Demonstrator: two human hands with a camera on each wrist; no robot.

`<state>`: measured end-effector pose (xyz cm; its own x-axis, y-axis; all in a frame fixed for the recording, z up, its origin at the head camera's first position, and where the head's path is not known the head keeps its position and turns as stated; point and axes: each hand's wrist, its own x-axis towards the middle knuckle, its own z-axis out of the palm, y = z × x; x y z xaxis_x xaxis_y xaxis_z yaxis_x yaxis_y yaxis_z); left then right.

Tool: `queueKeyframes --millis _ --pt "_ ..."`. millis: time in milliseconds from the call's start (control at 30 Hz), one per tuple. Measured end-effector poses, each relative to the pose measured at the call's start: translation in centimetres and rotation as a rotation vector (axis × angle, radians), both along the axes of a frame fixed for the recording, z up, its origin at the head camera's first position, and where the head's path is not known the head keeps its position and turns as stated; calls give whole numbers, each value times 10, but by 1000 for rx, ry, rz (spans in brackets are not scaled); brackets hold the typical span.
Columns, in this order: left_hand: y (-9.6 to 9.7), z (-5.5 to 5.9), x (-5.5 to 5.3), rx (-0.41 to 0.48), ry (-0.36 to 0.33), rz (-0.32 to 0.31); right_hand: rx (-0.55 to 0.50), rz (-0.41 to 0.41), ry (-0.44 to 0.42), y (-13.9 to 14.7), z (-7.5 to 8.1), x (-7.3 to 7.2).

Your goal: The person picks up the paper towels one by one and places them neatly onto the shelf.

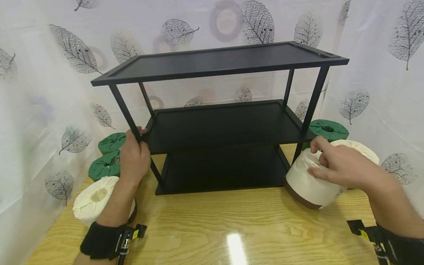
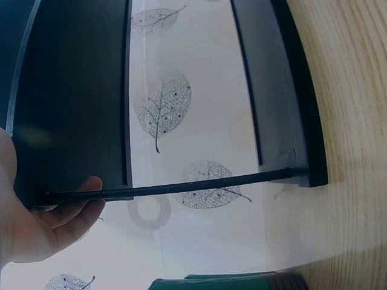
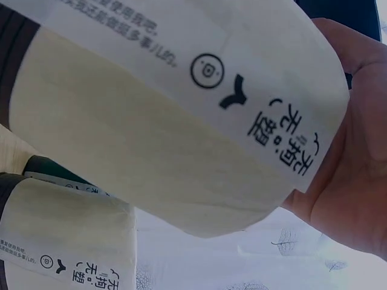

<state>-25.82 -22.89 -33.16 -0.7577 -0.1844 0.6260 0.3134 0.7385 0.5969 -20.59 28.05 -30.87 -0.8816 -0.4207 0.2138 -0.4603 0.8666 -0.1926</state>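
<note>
A black three-tier shelf rack [image 1: 218,127] stands on the wooden table. My left hand [image 1: 134,160] grips its front left post at the middle tier, fingers around the post; the left wrist view shows thumb and fingers [image 2: 78,211] on either side of it. At the rack's right front, my right hand [image 1: 347,165] holds a cream paper-wrapped roll [image 1: 308,180] with a brown base by its top. The roll is tilted, and its printed side [image 3: 151,121] fills much of the right wrist view. Some right fingertips are hidden behind the roll there.
Left of the rack, two green-wrapped rolls [image 1: 105,166] and a cream roll [image 1: 91,202] stand in a row. On the right are a green roll [image 1: 331,127] and another cream roll [image 1: 362,149]. A leaf-print curtain [image 1: 205,22] hangs behind and at both sides.
</note>
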Motion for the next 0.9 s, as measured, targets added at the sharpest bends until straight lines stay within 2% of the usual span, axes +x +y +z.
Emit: queueKeyframes --millis 200,433,700,900 --pt "1 0 1 1 -6 2 -5 -32 -11 -10 1 -1" --pt "1 0 0 3 -6 3 -56 6 11 -20 -6 -4" --pt "1 0 0 0 -12 3 -82 77 115 -29 -17 -10" --pt "1 0 0 -5 -9 3 -45 95 52 -33 -21 -13"
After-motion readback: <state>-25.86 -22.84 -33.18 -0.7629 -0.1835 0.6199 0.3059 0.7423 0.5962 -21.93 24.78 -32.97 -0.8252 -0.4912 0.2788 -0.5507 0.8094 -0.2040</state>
